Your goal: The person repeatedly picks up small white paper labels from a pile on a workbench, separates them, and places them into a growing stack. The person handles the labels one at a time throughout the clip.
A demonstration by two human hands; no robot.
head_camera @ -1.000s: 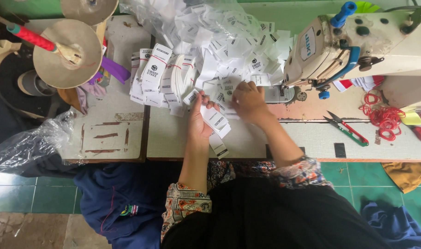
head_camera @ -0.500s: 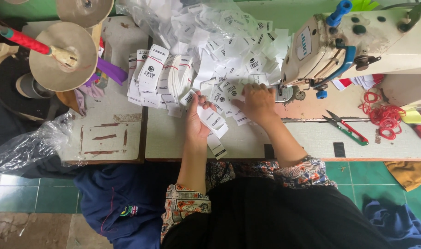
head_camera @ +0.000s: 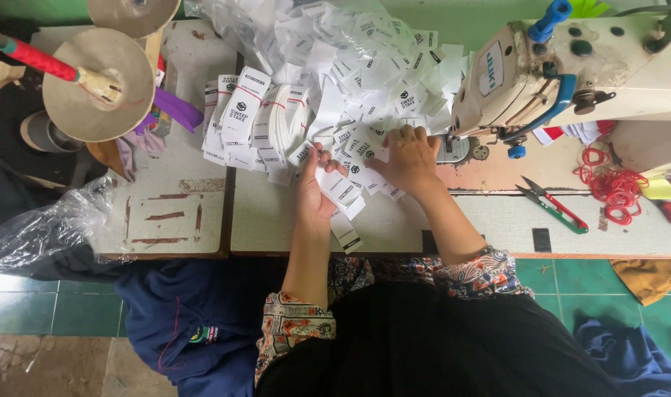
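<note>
The left hand [head_camera: 315,192] holds a small stack of white labels [head_camera: 340,198], fingers pinching it near the middle of the worktop [head_camera: 468,220]. The right hand [head_camera: 410,158], at 2 o'clock from the left, rests fingers spread on the loose label heap [head_camera: 365,66]. Bundled labels [head_camera: 251,121] lie at 10 o'clock. The sewing machine [head_camera: 570,66] crowds the right hand at 2 o'clock. Green-handled snips [head_camera: 552,206] and red rubber bands [head_camera: 615,184] lie at 3 o'clock, a thread cone [head_camera: 100,84] at 9.
</note>
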